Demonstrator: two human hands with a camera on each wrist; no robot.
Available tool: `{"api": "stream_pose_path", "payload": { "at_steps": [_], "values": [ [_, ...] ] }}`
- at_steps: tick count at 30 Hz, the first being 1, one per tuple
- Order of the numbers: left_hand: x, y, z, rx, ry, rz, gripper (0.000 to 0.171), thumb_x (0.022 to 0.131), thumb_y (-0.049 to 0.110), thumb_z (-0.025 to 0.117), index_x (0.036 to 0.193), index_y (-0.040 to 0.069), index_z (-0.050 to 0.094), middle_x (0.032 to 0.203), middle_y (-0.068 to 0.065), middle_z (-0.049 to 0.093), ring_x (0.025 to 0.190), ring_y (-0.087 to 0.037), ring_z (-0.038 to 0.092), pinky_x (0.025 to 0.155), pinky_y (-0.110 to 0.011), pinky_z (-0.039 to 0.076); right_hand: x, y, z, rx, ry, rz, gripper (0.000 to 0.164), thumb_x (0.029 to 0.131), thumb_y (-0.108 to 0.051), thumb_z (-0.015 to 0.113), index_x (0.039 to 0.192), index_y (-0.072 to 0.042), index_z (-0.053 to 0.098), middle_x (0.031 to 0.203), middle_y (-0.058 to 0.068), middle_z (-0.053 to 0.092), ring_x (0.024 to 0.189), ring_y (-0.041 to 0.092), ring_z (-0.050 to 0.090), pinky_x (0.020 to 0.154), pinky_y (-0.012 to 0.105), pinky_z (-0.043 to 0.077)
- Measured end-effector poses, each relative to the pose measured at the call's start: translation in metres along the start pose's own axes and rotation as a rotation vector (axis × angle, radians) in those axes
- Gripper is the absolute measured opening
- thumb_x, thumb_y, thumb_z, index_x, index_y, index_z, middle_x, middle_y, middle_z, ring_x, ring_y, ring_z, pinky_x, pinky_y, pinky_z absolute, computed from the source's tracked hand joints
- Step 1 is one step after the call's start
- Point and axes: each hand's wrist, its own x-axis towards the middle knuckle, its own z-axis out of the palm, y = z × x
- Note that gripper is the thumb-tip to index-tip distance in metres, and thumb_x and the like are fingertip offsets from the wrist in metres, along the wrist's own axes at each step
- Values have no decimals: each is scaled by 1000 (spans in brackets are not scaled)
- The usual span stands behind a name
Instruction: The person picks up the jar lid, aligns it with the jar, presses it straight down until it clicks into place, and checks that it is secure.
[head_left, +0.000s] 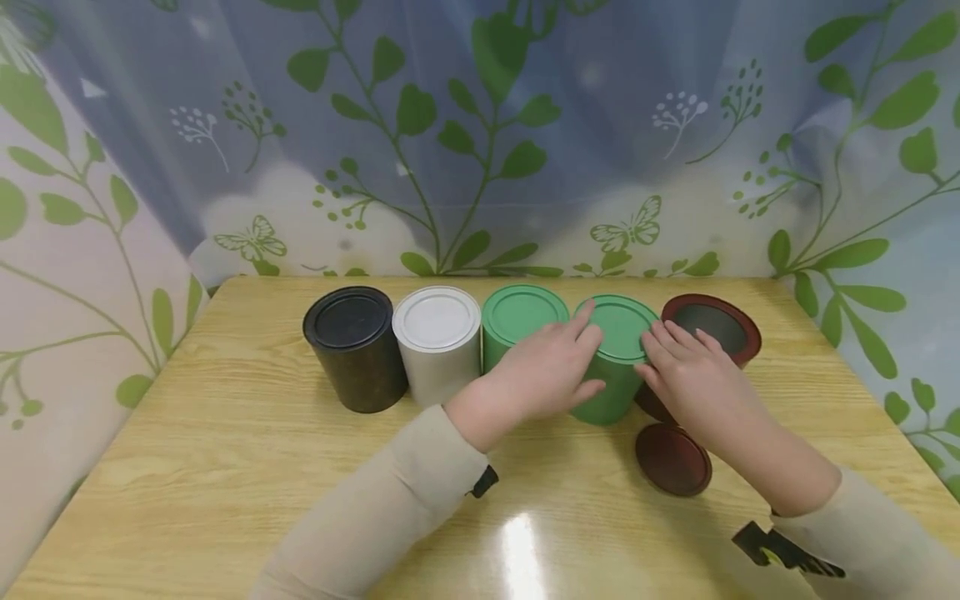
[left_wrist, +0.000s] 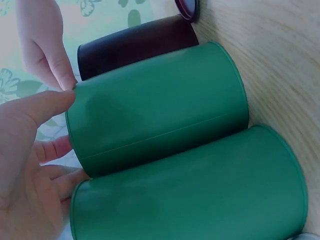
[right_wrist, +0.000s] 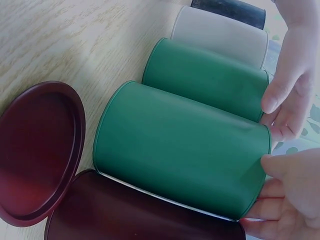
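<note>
Two green cans with lids stand side by side; both hands are at the top of the right green can (head_left: 611, 392). My left hand (head_left: 551, 367) reaches over the left green can (head_left: 517, 312), index finger extended along the right can's lid. In the left wrist view, its thumb (left_wrist: 60, 102) meets the lid's rim. From the other side, my right hand (head_left: 693, 367) rests its fingertips by the rim, thumb (right_wrist: 275, 165) against the top edge. Right of it stands a lidless dark red can (head_left: 752, 337), partly hidden by the right hand.
A dark red lid (head_left: 673, 458) leans at the dark red can's base. To the left stand a white can (head_left: 438, 367) and a black can (head_left: 363, 375), both lidded. A leaf-patterned curtain (head_left: 450, 225) hangs behind the wooden table (head_left: 225, 467).
</note>
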Motion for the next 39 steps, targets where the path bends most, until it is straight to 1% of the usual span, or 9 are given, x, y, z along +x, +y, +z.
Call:
{"api": "stream_pose_path", "payload": {
  "at_steps": [6,12,16,19,23,27,32,35,39],
  "values": [
    [0,-1,-1,16,11,3,42,93,46,51,112,8,50,149,-20,26,110,-23,56,100,-36,38,-2,0,2,11,-52,21,50,88,-17,64,127,10,50,130,28,48,120,42,45,96,61,33],
    [-10,4,4,76,120,57,39,94,45,50,117,14,56,148,-12,31,131,-19,38,105,-45,32,-12,1,3,70,-128,29,63,90,-27,62,138,7,39,143,29,31,132,42,28,98,63,27],
    [-19,13,7,98,246,179,35,94,42,50,116,16,59,144,-10,38,130,-19,39,103,-42,35,-24,0,6,114,-42,-46,65,92,-36,58,138,5,40,144,28,30,134,41,24,99,62,26],
    [-23,21,10,80,332,281,29,94,38,51,111,16,61,142,-10,41,128,-19,41,101,-37,38,-35,-1,9,145,51,-115,66,96,-48,43,136,5,44,142,27,34,135,39,24,102,60,25],
    [-26,29,15,65,372,355,24,93,35,52,104,16,63,138,-10,46,124,-19,46,98,-32,40,-50,-1,15,162,131,-178,71,98,-53,26,131,4,51,140,24,39,136,34,25,107,55,20],
    [-28,35,22,92,314,365,28,93,37,52,109,17,64,137,-7,48,119,-17,50,95,-28,42,-64,-1,23,163,185,-224,67,99,-50,26,125,4,57,138,21,44,137,26,25,112,40,12],
    [-26,46,30,149,141,332,32,93,42,50,113,21,64,137,-3,49,118,-13,51,93,-26,43,-75,8,33,178,269,-293,60,101,-44,29,119,4,61,129,18,54,132,19,36,111,23,12],
    [-23,52,34,164,67,309,32,93,43,52,113,22,64,134,-1,51,115,-12,53,91,-26,44,-82,17,41,185,296,-312,56,101,-42,30,115,1,64,118,15,62,112,22,55,104,21,28],
    [-15,61,40,156,-40,270,30,92,43,53,114,24,63,133,3,51,111,-11,54,87,-27,45,-91,28,50,175,264,-301,59,100,-46,30,107,-2,69,104,9,68,86,22,66,77,30,49]
  ]
}}
